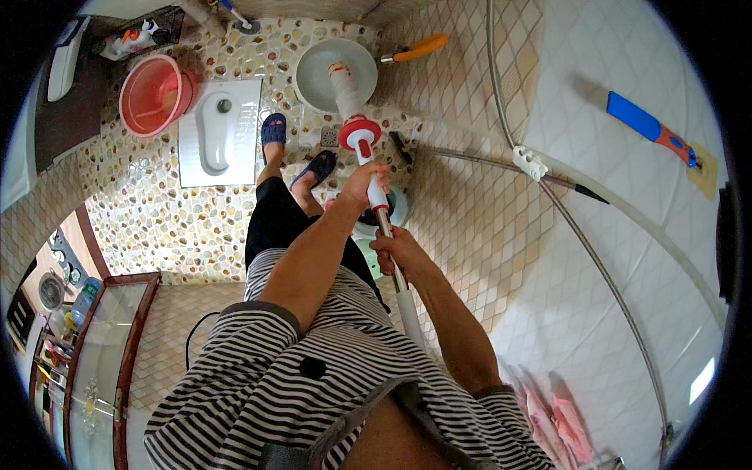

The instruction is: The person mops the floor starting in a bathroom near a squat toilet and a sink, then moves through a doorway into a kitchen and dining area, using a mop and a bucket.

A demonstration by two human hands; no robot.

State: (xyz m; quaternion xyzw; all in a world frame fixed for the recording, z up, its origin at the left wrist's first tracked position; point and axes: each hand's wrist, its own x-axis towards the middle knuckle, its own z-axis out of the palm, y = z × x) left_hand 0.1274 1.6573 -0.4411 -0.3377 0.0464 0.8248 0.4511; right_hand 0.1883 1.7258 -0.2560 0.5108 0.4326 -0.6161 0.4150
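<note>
A twist mop (387, 220) with a metal pole, a white and red sleeve and a whitish head crosses the middle of the view. My left hand (365, 184) is closed around its white sleeve, just below the red collar. Lower on the pole, my right hand (399, 251) grips the bare metal part. The mop head points into a grey-white round basin (305, 76) on the pebble-patterned floor; whether it touches the bottom I cannot tell.
A pink bucket (125, 108) stands beside the white squat toilet (238, 123). Near my feet are a floor drain (329, 137) and a black-headed brush (400, 147). A shower hose (497, 88) hangs along the tiled wall, and a glazed door (97, 376) stands at lower left.
</note>
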